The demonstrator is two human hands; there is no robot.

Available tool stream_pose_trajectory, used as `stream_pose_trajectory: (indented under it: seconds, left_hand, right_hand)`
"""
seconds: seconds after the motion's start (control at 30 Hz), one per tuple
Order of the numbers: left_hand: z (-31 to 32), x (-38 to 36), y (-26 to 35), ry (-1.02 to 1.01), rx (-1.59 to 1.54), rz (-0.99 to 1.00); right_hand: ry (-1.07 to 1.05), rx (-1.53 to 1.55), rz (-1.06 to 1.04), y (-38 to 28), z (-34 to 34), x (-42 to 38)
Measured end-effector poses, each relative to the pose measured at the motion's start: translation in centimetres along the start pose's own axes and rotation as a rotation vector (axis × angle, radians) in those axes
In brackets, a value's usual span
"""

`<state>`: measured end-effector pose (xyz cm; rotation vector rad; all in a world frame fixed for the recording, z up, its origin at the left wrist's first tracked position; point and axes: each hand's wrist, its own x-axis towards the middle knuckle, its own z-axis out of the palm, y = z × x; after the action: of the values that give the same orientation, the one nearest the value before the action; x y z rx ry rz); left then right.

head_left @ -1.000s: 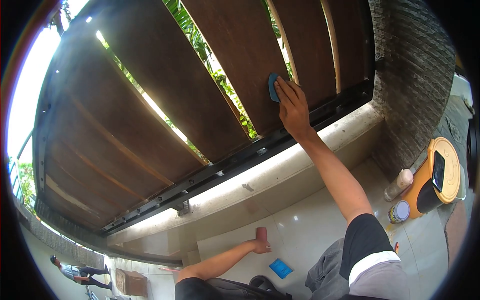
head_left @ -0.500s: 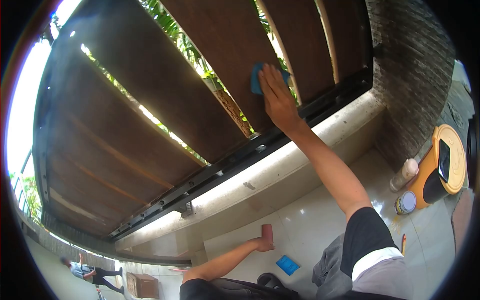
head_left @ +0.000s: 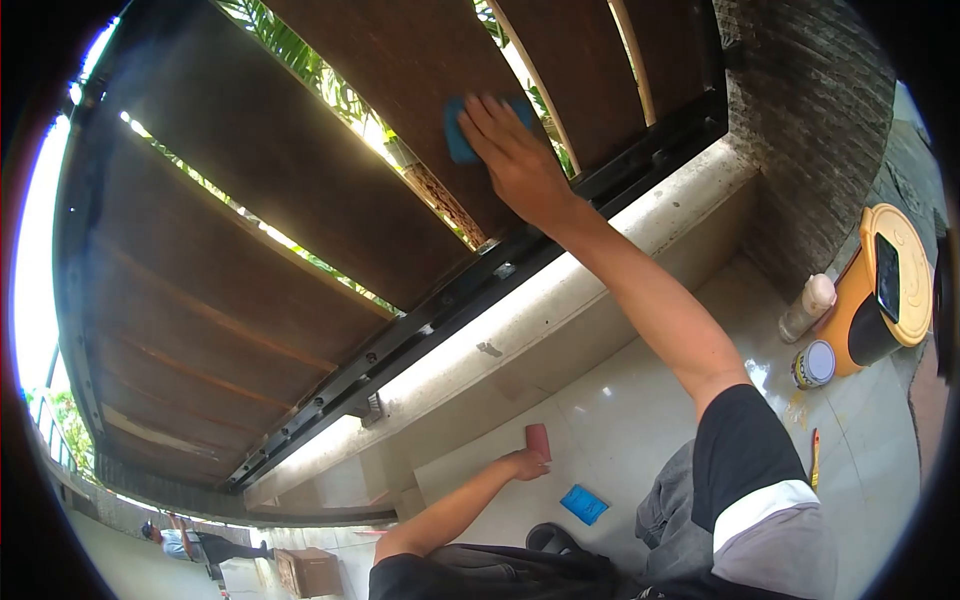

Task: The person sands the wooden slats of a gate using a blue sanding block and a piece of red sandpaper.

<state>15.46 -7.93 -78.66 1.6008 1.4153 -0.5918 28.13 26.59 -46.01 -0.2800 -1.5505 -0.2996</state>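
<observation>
My right hand [head_left: 520,165] presses a blue pad [head_left: 462,132] flat against a dark brown board [head_left: 385,60] of the slatted panel, near its lower end. The pad shows around my fingertips. Low in the view, my left hand [head_left: 526,463] has its fingers around the lower end of a reddish roll [head_left: 538,441]. On the tiled floor, right of that hand, lies a blue packet [head_left: 584,505]. The black metal frame [head_left: 430,315] runs beneath the boards, above a pale concrete ledge [head_left: 520,345].
At the right stand an orange container [head_left: 860,310] with a phone [head_left: 887,277] on its lid, a bottle [head_left: 808,308] and a can [head_left: 813,364]. A brush [head_left: 815,460] lies on the floor. Far left are a person [head_left: 190,543] and a brown box [head_left: 308,573].
My right hand and the blue pad have moved left and slightly up in view, staying on the same board. The whole view has shifted a little. My left hand still has the roll.
</observation>
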Motion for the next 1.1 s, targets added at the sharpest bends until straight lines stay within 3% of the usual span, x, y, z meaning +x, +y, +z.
stream_pose_trajectory:
  seconds: [0.07, 0.13, 0.23, 0.37, 0.73, 0.83, 1.1]
  left_hand:
    - [-0.2, 0.6, 0.1, 0.019, -0.001, 0.022]
    - [0.7, 0.4, 0.0, 0.060, -0.070, 0.074]
    - [1.5, 0.6, -0.2, 0.013, 0.015, 0.049]
    - [0.9, 0.2, -0.3, -0.024, 0.014, 0.030]
    - [1.8, 1.5, -0.1, 0.043, -0.037, 0.118]
    - [2.3, 2.0, -0.2, -0.054, 0.056, 0.139]
    - [2.2, 2.0, -1.4, 0.010, -0.064, 0.093]
  right_hand:
    - [0.040, 0.020, 0.088, -0.5, 0.6, 5.8]
    - [0.076, 0.050, 0.202, -1.0, 0.8, 5.9]
    - [0.107, -0.005, 0.140, -0.9, 0.7, 3.4]
    - [-0.072, -0.054, 0.047, -0.1, -1.1, -1.2]
    - [-0.175, -0.264, -0.057, 0.1, -1.6, -1.1]
    - [-0.116, -0.188, -0.060, 0.4, -1.0, -1.4]
    - [-0.048, -0.071, -0.014, 0.7, -0.1, -1.8]
